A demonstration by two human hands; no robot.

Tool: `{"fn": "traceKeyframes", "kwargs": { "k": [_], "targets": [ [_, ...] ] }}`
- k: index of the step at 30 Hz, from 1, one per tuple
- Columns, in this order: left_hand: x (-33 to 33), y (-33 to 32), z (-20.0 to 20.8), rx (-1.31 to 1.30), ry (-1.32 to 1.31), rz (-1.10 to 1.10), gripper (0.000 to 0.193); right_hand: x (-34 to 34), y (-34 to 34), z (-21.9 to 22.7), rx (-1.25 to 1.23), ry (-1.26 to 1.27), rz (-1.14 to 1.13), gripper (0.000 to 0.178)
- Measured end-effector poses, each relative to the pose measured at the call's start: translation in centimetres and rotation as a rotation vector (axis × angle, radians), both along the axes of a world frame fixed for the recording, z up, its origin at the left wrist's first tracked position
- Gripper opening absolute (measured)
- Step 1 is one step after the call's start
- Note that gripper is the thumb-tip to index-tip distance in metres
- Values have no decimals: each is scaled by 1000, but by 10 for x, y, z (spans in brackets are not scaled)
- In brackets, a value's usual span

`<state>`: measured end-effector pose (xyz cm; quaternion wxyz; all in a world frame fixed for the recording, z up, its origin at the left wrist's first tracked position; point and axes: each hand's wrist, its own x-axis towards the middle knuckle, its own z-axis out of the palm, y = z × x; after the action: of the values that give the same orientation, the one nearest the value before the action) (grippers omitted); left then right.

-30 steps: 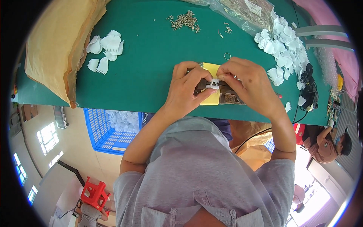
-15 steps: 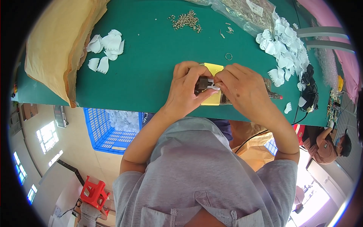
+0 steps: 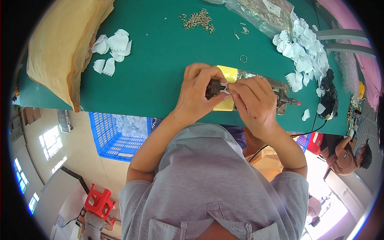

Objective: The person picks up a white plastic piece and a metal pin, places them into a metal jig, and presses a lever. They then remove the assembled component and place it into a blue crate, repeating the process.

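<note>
At the table's near edge lies a metal clamp fixture (image 3: pixel 281 85) with a red-tipped lever and a band of yellow tape (image 3: pixel 229 73). My left hand (image 3: pixel 193 91) curls around the dark metal block (image 3: pixel 213 89) at its left end, thumb and forefinger closing about a small white plastic piece (image 3: pixel 225 89). My right hand (image 3: pixel 255 102) meets it there in a pinch; whatever sits between its fingertips is too small to make out. Toothed white plastic pieces form a large heap (image 3: pixel 305 50) at right and a smaller group (image 3: pixel 119 44) at left.
Small metal clips (image 3: pixel 199 21) are piled at the far middle, near several pins (image 3: pixel 245 30) and a metal ring (image 3: pixel 243 59). A brown paper sack (image 3: pixel 60 56) stands left. Black cable (image 3: pixel 329 94) lies right. Below the table is a blue crate (image 3: pixel 114 150). A co-worker (image 3: pixel 346 154) sits far right.
My right hand has drawn back and turned, its forearm swinging inward, so more of the metal fixture shows. My left hand stays at the block.
</note>
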<state>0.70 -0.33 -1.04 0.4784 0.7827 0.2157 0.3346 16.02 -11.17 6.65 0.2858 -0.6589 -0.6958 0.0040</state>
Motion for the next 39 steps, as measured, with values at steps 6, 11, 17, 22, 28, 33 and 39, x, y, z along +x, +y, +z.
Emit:
{"fn": "traceKeyframes", "kwargs": {
  "k": [6, 11, 17, 22, 28, 33, 39],
  "targets": [
    [7, 12, 16, -13, 36, -85, 31, 21, 30, 25, -462, 477, -110, 10],
    [11, 16, 12, -2, 26, -138, 34, 33, 40, 28, -631, 498, -55, 9],
    [9, 16, 14, -13, 16, -132, 32, 80, 41, 24, -601, 919, -137, 11],
    [11, 15, 13, -12, -3, -133, 31, 118, 36, -19, -398, 537, -282, 12],
    [9, 13, 12, -40, 35, -131, 31, 108, 56, -25, -452, 366, -227, 13],
    [11, 14, 16, -78, 30, -139, 30, 102, 64, -30, -379, 328, -258, 12],
    [11, 15, 16, -71, 14, -147, 30, 105, 99, -33, -458, 200, -375, 15]
  ]
}}
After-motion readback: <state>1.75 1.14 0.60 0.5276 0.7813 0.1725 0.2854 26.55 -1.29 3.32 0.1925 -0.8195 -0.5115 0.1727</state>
